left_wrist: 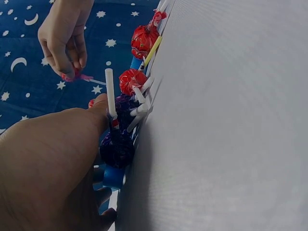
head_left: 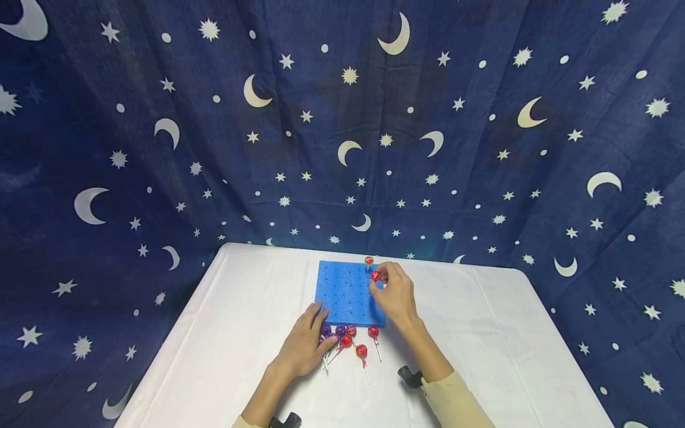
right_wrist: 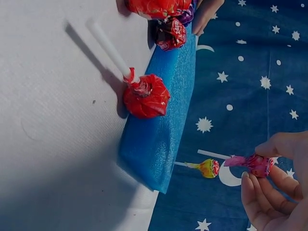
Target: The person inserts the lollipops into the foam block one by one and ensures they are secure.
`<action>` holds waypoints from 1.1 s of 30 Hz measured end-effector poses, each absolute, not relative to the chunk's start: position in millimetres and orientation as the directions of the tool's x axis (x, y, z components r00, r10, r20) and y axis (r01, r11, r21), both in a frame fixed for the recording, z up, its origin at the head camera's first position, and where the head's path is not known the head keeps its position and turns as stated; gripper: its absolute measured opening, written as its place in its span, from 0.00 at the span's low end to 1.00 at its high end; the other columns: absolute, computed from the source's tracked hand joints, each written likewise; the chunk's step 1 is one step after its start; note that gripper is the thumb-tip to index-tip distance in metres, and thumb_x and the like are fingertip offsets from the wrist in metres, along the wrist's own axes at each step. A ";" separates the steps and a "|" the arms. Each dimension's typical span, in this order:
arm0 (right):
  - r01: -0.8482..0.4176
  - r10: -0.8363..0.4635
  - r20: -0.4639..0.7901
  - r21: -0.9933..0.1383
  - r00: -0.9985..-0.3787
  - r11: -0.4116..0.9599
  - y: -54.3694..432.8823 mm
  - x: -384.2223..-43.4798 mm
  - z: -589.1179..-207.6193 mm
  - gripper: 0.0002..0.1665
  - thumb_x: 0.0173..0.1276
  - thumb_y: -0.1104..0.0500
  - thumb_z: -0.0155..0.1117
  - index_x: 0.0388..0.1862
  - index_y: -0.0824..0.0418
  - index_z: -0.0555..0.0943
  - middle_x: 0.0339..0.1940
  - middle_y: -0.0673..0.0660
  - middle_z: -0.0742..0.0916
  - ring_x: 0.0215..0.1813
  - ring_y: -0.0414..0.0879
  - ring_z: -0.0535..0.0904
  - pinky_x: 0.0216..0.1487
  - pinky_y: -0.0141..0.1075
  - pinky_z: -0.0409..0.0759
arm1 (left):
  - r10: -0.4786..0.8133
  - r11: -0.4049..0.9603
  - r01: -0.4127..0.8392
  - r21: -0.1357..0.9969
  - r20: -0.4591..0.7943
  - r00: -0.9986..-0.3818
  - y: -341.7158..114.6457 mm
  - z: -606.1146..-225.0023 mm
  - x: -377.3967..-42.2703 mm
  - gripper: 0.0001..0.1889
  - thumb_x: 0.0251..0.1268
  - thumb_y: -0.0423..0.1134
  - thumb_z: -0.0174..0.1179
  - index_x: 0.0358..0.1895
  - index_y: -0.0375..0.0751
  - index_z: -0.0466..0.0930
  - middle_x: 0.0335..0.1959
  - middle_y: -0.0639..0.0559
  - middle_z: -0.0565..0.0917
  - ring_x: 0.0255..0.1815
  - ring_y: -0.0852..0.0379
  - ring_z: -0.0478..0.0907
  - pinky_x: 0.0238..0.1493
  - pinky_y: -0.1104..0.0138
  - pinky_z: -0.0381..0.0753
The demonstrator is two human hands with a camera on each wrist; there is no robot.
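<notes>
My right hand [head_left: 396, 294] pinches a red lollipop [head_left: 376, 276] by its head above the blue foam block [head_left: 342, 292], my relaxed left hand [head_left: 304, 348] touches its near-left corner, and a sideways nudge could tilt the standing lollipop [head_left: 368, 260] close by.

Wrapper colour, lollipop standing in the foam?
Yellow and red wrapper; right wrist view shows it best.

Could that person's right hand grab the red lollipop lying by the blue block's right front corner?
Probably, though the right hand should first release the pinched lollipop. Nothing seems to cover the red lollipop, and the left hand rests off to its left.
</notes>
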State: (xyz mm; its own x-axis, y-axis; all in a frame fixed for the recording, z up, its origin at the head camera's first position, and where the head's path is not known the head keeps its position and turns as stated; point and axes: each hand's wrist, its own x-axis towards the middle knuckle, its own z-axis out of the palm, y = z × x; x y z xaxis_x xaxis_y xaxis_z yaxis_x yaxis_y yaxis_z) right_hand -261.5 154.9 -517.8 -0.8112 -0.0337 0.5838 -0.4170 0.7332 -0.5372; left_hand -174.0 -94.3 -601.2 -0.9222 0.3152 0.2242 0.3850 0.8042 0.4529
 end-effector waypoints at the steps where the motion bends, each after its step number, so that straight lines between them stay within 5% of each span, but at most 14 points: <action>1: -0.418 -0.034 0.585 -0.536 -0.810 0.733 154.8 -262.1 -517.7 0.14 0.58 0.65 0.78 0.41 0.61 0.83 0.35 0.56 0.85 0.36 0.49 0.84 0.39 0.42 0.87 | 0.315 0.804 0.384 0.454 0.223 -0.922 -94.2 -601.0 -173.8 0.39 0.78 0.60 0.54 0.81 0.37 0.61 0.84 0.38 0.56 0.83 0.36 0.55 0.81 0.44 0.56; 33: -0.379 -0.002 0.549 -0.574 -0.836 0.726 150.1 -286.1 -524.3 0.13 0.60 0.65 0.78 0.43 0.64 0.85 0.38 0.58 0.86 0.38 0.50 0.84 0.41 0.44 0.87 | 0.323 0.809 0.396 0.433 0.235 -0.917 -95.2 -600.1 -173.8 0.39 0.78 0.61 0.54 0.80 0.36 0.62 0.83 0.38 0.57 0.82 0.36 0.55 0.80 0.44 0.59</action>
State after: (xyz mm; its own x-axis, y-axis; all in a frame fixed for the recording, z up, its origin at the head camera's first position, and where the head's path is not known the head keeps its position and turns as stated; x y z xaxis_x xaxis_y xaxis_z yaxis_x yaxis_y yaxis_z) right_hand -286.1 150.1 -524.3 -0.8356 -0.0023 0.5494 -0.3791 0.7261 -0.5736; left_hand -173.8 -95.2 -600.1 -0.9168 0.3231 0.2349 0.3963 0.8094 0.4333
